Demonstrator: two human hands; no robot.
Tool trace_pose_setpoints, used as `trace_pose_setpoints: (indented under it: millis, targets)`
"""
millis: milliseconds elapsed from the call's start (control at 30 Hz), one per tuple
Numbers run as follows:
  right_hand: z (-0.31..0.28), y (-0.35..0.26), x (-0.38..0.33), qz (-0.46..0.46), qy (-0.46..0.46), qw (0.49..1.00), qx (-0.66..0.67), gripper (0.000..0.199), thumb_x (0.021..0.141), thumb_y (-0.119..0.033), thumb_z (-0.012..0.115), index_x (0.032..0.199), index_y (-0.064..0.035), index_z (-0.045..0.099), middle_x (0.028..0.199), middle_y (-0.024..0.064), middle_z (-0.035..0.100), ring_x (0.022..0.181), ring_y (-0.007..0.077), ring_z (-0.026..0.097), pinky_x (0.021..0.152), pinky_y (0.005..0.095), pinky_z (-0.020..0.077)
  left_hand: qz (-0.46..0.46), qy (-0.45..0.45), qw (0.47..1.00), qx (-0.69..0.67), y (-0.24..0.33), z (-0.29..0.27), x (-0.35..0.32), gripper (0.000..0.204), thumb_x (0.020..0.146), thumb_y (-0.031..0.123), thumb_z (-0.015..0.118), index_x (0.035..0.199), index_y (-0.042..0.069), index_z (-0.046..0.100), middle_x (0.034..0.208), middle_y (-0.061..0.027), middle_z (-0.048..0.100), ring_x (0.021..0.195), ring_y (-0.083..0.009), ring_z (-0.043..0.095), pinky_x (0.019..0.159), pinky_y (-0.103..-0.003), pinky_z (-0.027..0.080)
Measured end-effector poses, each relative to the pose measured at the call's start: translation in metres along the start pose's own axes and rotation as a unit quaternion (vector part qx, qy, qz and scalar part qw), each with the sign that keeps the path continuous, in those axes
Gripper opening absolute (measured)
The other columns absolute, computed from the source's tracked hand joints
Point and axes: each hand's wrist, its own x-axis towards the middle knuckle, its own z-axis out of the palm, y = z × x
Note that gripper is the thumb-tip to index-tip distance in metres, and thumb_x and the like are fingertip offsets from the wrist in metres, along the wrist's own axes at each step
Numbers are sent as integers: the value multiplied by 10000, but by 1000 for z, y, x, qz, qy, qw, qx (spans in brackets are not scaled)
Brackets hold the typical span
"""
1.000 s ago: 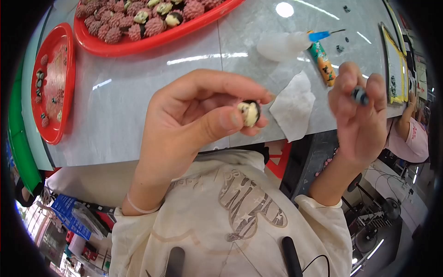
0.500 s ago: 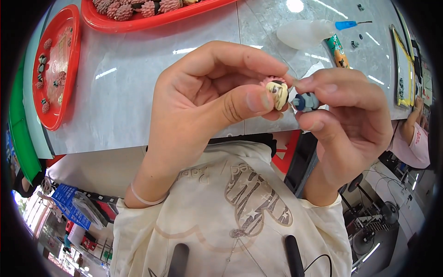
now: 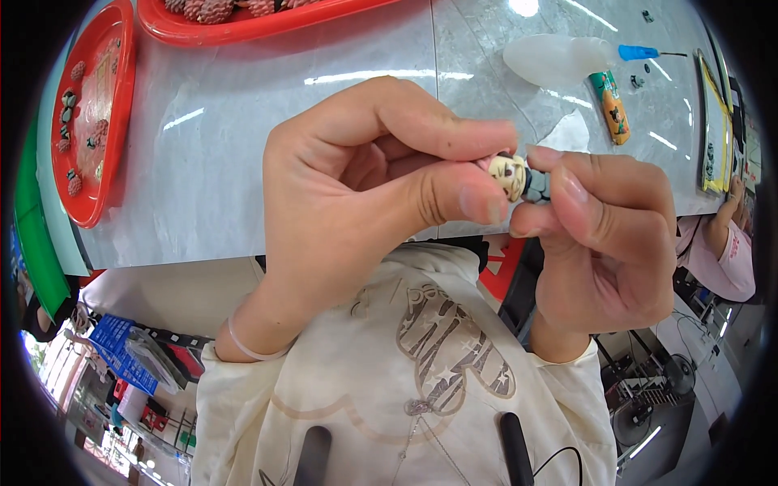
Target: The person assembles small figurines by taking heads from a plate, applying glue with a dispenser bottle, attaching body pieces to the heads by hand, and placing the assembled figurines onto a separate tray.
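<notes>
Between thumb and forefinger, my left hand (image 3: 356, 174) pinches a small figurine head (image 3: 507, 175) with a cream face and a bit of pink at its back. My right hand (image 3: 608, 223) grips a small grey-blue figurine body (image 3: 536, 186) with a dark collar. Head and body meet end to end, the body lying sideways to the right of the head. Fingers cover parts of both pieces. Both hands are held up over the near edge of the grey table (image 3: 243, 162).
At the far left, a red oval tray (image 3: 121, 121) holds several small figurine parts. Another red tray (image 3: 267, 31) with pink textured pieces sits at the back. A white squeeze bottle (image 3: 559, 58) with a blue needle tip, a green-orange tube (image 3: 612, 109) and white paper (image 3: 565, 134) lie right.
The head and the body, apart or barely touching before, are now pressed together. My right hand has turned, its fingers curled closer to the left hand. The view has shifted slightly.
</notes>
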Motion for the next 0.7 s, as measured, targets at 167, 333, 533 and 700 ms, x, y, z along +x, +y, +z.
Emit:
trace_pose_setpoints:
  millis: [167,333,533,700]
  targets:
    - [1,2,0,-11,-9,1000,-15,165,633,25,626,755,25,514,737,163,520,636,201,574,515,226,489,-4,1,1000,0,-2,0,1,269,628,152,666,808,-2,538,780,-121,558,712,-167,556,636,-256,477]
    - [2,2,0,-17,-10,1000,-22,184,620,16,638,757,22,516,737,163,520,610,195,569,501,209,479,-2,1,1000,2,-2,0,1,264,633,158,663,802,-2,538,785,-125,561,706,-165,556,633,-258,476]
    - [-11,10,4,-4,-62,997,54,222,609,-96,674,737,-8,516,705,117,508,593,141,508,515,209,430,12,-9,1000,3,-4,2,2,257,662,155,643,824,-12,533,787,-142,555,675,-160,558,546,-218,483]
    - [-16,13,4,-1,-84,996,40,270,587,-175,687,735,-24,519,677,82,494,567,119,458,496,197,342,10,-17,1000,19,-5,1,1,271,679,153,627,842,-38,525,788,-157,547,662,-166,561,490,-199,490]
